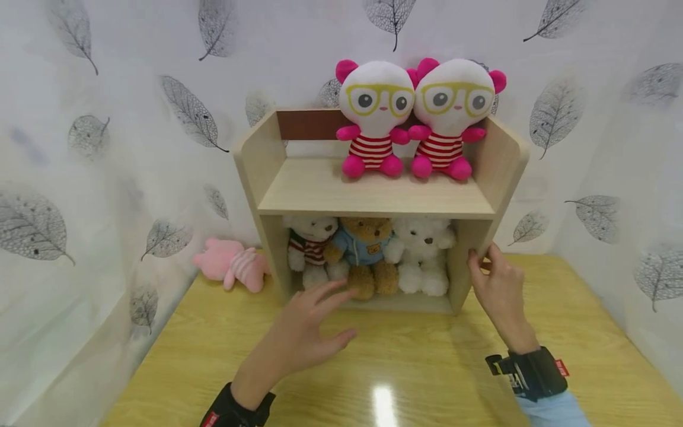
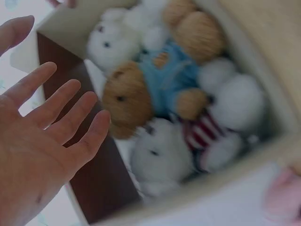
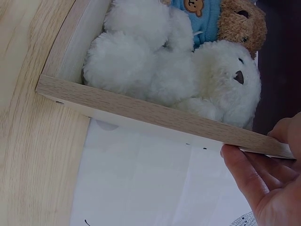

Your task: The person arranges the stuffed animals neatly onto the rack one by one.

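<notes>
A light wooden two-tier shelf [image 1: 341,198] stands on the table. My right hand [image 1: 501,290] pinches the front edge of its right side panel [image 3: 155,113], thumb on the inner face and fingers outside. With fingers spread and holding nothing, my left hand [image 1: 299,332] hovers before the lower compartment. Three bears sit in there side by side: a white bear in a striped top [image 1: 313,252], a brown bear in a blue hoodie [image 1: 365,252] and a fluffy white bear [image 1: 424,255]. Two pink-and-white plush toys with yellow glasses, one left [image 1: 374,112] and one right [image 1: 453,112], sit on the upper tier.
A pink plush toy [image 1: 235,261] lies on its side left of the shelf, near the wall. The yellow wood-grain table [image 1: 416,362] spreads in front and to both sides. Leaf-patterned sheeting [image 1: 133,118] hangs behind and along the sides.
</notes>
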Motion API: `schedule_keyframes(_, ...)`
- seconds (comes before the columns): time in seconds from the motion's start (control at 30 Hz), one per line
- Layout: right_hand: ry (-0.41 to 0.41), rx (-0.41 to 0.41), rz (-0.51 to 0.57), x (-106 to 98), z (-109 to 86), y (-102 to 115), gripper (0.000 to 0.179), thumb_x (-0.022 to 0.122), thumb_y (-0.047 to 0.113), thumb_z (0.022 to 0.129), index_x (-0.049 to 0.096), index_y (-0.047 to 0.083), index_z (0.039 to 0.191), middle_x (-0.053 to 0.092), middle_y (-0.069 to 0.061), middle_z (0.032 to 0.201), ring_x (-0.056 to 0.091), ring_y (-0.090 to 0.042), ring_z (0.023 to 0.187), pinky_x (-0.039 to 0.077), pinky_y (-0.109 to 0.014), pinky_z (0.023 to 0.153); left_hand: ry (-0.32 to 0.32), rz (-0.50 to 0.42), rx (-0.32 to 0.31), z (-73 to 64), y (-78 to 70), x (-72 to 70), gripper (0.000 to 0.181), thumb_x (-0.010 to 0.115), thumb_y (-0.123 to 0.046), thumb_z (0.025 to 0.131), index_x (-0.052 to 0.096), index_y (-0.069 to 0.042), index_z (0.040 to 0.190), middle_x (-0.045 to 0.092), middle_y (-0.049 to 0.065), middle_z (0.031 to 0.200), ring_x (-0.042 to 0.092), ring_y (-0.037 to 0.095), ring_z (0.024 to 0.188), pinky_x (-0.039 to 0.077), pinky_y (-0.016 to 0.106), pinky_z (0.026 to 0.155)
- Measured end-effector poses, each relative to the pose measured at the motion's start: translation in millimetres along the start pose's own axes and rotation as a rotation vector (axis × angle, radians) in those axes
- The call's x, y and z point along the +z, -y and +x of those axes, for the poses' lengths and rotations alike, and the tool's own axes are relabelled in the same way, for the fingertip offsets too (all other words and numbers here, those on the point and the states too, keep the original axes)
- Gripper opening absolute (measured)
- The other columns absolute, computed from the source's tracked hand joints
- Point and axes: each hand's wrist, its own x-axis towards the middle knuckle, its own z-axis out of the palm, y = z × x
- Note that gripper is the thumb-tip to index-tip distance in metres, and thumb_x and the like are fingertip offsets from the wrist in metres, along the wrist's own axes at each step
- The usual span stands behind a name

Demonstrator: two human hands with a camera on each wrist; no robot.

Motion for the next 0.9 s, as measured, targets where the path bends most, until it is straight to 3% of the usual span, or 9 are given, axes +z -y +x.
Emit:
schedule_keyframes(0.17,-0.009,-0.014,-0.007,-1,-2.1,0,0.016,0.064,-0.002,0.092,0.063,-0.013,0.103,0.072,-0.034,0.093,0.071,-0.049,0.065,0.053,-0.056,0.055,0.014,0.02,-0.129,-34.1,26.5,-0.3,0.06,0.082,-0.038,0.086,0.061,-0.025,0.14,0.06,0.004,0.146,0.063,0.027,0.126,0.055,0.049,0.097)
schedule_keyframes(0.33,-0.002,-0.028,-0.003,0,-2.4,0,0.016,0.063,-0.002,0.092,0.063,-0.014,0.104,0.072,-0.034,0.093,0.071,-0.049,0.065,0.053,-0.056,0.056,0.04,0.034,-0.342,-66.9,63.5,-8.7,0.054,0.079,-0.034,0.088,0.063,-0.022,0.138,0.062,0.005,0.143,0.066,0.033,0.121,0.056,0.053,0.09)
schedule_keyframes(0.43,0.004,-0.03,0.001,2,-2.6,0,0.017,0.062,-0.002,0.092,0.063,-0.014,0.105,0.072,-0.035,0.093,0.071,-0.049,0.065,0.053,-0.056,0.055,0.02,0.034,-0.437,-81.1,88.8,-16.0,0.049,0.076,-0.027,0.092,0.063,-0.017,0.138,0.064,0.008,0.14,0.066,0.037,0.118,0.055,0.056,0.089)
schedule_keyframes(0.63,0.006,-0.017,0.002,2,-2.4,0,0.018,0.063,-0.002,0.093,0.063,-0.013,0.106,0.072,-0.034,0.095,0.072,-0.048,0.066,0.054,-0.056,0.056,-0.039,0.028,-0.521,-95.7,127.2,-32.4,0.044,0.071,-0.015,0.094,0.062,-0.009,0.137,0.063,0.021,0.136,0.063,0.047,0.12,0.052,0.062,0.09)
schedule_keyframes(0.9,0.011,-0.011,-0.005,1,-3.0,3,0.016,0.063,-0.002,0.093,0.064,-0.012,0.104,0.073,-0.032,0.093,0.072,-0.048,0.066,0.053,-0.056,0.056,-0.013,0.023,-0.61,-104.7,151.3,-43.4,0.045,0.066,-0.016,0.098,0.058,-0.001,0.14,0.058,0.029,0.141,0.054,0.051,0.128,0.046,0.065,0.099)
